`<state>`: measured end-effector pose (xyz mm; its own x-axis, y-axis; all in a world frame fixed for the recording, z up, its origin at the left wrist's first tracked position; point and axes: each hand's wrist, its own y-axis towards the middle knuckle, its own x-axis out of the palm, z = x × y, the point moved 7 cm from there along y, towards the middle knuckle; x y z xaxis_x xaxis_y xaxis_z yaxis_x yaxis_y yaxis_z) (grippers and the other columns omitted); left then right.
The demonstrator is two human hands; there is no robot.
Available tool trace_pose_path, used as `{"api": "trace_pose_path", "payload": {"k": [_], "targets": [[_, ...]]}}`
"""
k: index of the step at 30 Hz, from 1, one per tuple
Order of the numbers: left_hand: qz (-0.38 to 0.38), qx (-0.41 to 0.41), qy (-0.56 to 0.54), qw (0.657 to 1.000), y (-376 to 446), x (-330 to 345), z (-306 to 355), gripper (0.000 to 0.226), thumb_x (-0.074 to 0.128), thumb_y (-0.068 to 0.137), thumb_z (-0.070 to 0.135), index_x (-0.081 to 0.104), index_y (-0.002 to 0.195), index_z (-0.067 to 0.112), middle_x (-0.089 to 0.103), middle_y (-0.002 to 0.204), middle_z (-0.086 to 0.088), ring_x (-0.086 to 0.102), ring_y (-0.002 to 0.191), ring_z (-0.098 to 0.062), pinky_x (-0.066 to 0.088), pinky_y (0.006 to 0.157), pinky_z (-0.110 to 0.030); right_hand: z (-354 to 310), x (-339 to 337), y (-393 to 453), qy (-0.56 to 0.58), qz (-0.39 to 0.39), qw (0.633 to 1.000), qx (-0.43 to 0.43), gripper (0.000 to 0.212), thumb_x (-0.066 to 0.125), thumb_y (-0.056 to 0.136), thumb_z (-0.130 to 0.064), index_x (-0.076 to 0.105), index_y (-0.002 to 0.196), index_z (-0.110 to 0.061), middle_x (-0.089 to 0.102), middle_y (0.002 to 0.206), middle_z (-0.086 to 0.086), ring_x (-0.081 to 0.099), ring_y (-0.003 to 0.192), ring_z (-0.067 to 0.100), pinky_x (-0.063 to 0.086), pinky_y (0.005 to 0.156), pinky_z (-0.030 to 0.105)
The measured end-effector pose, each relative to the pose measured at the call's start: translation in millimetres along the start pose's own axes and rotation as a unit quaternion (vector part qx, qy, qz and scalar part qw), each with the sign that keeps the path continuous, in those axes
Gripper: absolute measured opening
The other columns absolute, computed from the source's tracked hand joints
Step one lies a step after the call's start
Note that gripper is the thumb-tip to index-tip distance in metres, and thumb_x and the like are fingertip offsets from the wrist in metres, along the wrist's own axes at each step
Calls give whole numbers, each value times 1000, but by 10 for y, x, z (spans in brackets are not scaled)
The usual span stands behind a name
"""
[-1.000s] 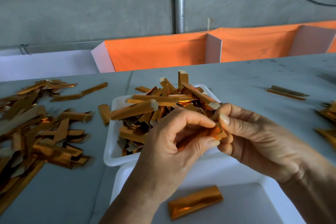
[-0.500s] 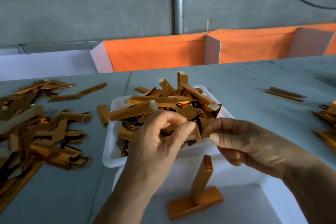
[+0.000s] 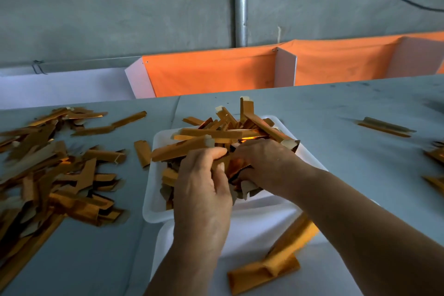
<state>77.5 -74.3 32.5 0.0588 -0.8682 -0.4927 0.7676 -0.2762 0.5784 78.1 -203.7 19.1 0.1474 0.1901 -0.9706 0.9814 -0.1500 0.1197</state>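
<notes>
Gold strips [image 3: 192, 149] heaped in far tray [image 3: 153, 187]; both hands in the heap.
Left hand [image 3: 201, 182] curled round strips; right hand [image 3: 266, 163] fingers buried, grip cannot tell; two folded pieces [image 3: 262, 271] in near tray [image 3: 252, 223]; judged early, most of heap left.

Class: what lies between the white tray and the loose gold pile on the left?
One short gold piece lies there, beside the white tray rim; the head view shows it.

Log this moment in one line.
hands: left hand and right hand both in far tray of gold strips | grip: unclear | near tray: two folded strips | further left: loose pile
</notes>
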Motion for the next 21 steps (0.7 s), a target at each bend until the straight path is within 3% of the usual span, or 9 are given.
{"api": "trace_pose_path", "payload": {"k": [5,7,9,11,14,16,18,19,21], "targets": [[-32,-2,21,999,-2,46,-5,24,55,92,15,63,113,23,57,112,8,51,96,-2,45,74,-8,-14,74,103,-79,26,996,-30,39,55,95,-22,48,133,-28,50,129,-1,44,125,21,48,88,34],[-28,0,22,999,-5,29,2,23,56,92,13,64,111,22,58,111,7,51,95,-2,40,73,-4,-52,82,128,-112,26,992,-49,38,54,96,-22,48,133,-29,45,132,1,42,126,22,48,85,34],[-12,3,22,1000,-2,-1,2,23,56,91,9,65,109,19,61,109,4,53,98,-6,39,79,-9,-86,33,146,-137,46,987,-73,31,51,97,-23,54,128,-27,48,128,1,46,122,22,50,82,35],[9,4,21,1000,1,-34,-16,23,57,90,6,66,108,16,62,108,1,55,99,-10,41,82,-14,-104,-78,145,-161,94,978,-90,26,50,96,-19,57,121,-22,53,118,2,51,112,22,44,73,31],[23,-1,9,1000,1,-59,-45,24,55,90,9,64,112,16,61,109,1,56,98,-10,41,76,-8,-35,-308,85,-154,192,967,-64,24,47,96,-15,60,116,-17,58,112,4,56,102,24,44,71,30],[26,-9,-18,999,-5,-59,-59,27,54,92,15,62,118,18,59,114,2,56,103,-12,41,81,-13,57,-491,-22,-34,269,962,-31,21,51,95,-16,65,110,-12,61,104,6,59,92,27,49,73,33],[22,-19,-56,998,-1,-52,-61,35,51,94,28,55,129,22,55,126,6,53,114,-11,42,92,-21,162,-634,-184,149,336,930,3,12,58,91,-12,70,94,-11,64,91,4,60,79,24,49,70,29],[12,-21,-72,997,0,-35,-53,42,49,94,37,49,135,26,51,133,8,49,120,-8,40,97,-23,228,-647,-267,267,340,901,19,13,59,91,-10,69,86,-16,65,84,1,62,75,20,50,69,25],[-22,-17,-110,994,-2,12,-7,52,43,92,52,37,141,34,46,140,13,44,127,-3,39,104,-26,212,-570,-390,516,272,812,18,24,58,93,-8,65,74,-21,70,78,6,69,76,22,55,72,26]]}}
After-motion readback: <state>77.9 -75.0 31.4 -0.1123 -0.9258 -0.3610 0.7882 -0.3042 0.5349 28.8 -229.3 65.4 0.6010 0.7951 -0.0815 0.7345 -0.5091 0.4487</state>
